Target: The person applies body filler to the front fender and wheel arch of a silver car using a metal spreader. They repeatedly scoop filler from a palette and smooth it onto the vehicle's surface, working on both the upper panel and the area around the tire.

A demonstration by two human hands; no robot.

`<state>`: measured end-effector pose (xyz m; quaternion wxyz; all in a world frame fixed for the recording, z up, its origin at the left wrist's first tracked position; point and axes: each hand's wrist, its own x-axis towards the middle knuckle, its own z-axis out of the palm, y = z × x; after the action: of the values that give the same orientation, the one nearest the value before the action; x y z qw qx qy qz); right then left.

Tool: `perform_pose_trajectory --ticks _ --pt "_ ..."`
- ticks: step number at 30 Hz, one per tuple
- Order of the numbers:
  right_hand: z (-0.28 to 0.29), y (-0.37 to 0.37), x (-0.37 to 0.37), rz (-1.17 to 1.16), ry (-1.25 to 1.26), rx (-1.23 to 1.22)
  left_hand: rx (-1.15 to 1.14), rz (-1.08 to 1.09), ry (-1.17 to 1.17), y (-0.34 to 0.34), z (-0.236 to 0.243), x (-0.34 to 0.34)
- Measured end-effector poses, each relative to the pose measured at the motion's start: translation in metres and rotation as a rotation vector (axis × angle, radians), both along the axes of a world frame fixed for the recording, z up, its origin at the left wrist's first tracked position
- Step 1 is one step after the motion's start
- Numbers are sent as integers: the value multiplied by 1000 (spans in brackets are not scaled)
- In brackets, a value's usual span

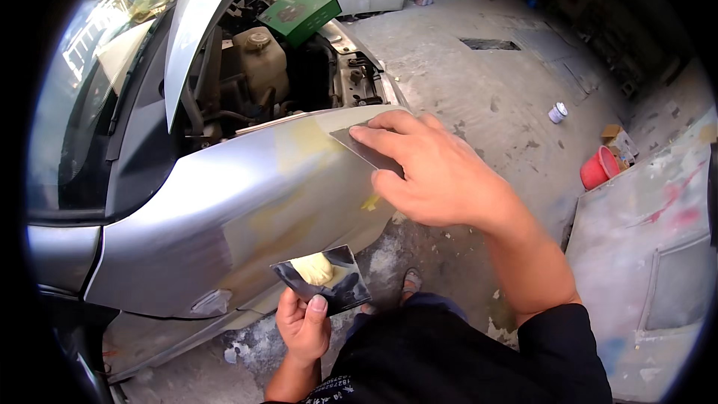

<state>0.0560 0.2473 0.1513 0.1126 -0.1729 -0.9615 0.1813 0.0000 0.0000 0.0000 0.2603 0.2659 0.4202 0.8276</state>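
Right hand (pixel 434 168): right of centre, fingers grasping a flat grey spreader (pixel 368 151) against the fender (pixel 239 213).
Left hand (pixel 303 325): lower centre, thumb and fingers clamped on a dark plate (pixel 350 293).
Paste (pixel 313 269): pale yellow, on the plate.
Fender: silver, left of centre.
Green box (pixel 303 15): upper centre, over the engine bay (pixel 305 67).

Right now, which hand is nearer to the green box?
Right. In view, the right hand, at the fender, is below and right of the green box; the left hand, holding a board, is lower and farther.
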Motion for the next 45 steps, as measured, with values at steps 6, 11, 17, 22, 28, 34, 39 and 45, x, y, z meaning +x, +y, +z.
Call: perform_pose_trajectory --ticks 6,11,17,22,28,34,39,45 --pt "8 -14 -5 55 -46 -1 24 34 -32 0 -3 0" --pt "-17 -36 9 19 126 60 -30 10 -9 -5 -6 -5" --pt "-50 -47 11 -1 275 135 -26 42 14 -4 -2 -8" --pt "-65 -48 13 2 345 214 -23 42 26 -3 -1 -10" --pt "-53 -46 16 -23 374 176 23 51 8 -5 4 -6" --pt "-82 -58 8 -53 425 216 7 95 -23 -9 2 -2" --pt "-76 -56 19 -57 403 188 9 104 15 -11 5 -5" --pt "-11 -7 5 -49 141 -31 25 90 12 -12 6 -4"
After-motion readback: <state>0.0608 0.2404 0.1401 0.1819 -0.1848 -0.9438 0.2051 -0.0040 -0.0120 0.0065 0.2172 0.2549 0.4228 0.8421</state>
